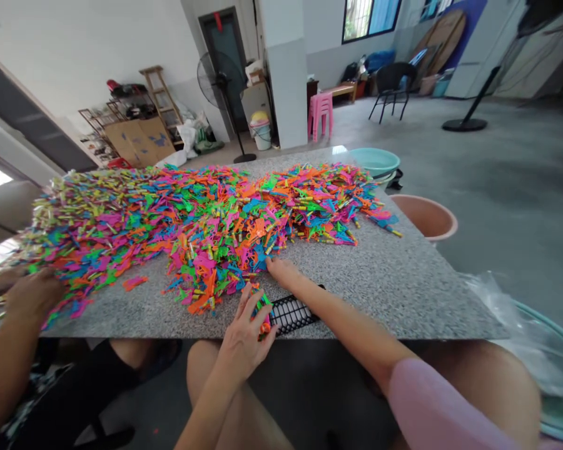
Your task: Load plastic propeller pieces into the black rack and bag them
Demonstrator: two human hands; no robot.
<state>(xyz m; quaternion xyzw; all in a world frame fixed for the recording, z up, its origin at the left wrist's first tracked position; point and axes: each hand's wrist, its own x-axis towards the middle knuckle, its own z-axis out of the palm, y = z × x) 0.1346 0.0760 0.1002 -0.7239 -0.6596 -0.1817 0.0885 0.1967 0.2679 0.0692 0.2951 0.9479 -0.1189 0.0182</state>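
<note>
A big heap of small bright plastic toy pieces [229, 231] in pink, orange, green and blue covers much of the speckled stone table [375, 281]. At the near edge lies a black plastic rack [293, 314] with a grid of slots. My left hand [246, 328] curls its spread fingers round the rack's left end, where several coloured pieces [264, 315] sit under the fingers and thumb. My right hand [283, 273] reaches over the rack to the heap's front edge. Its fingertips are pinched at a blue plastic piece [261, 257], partly hidden among others.
On the left a co-worker's hands [35, 294] work in the same heap. A few loose pieces [135, 283] lie in front of it. Beyond the table's right edge stand a teal basin [375, 159], a pinkish-orange basin [425, 215] and a clear plastic bag [502, 312].
</note>
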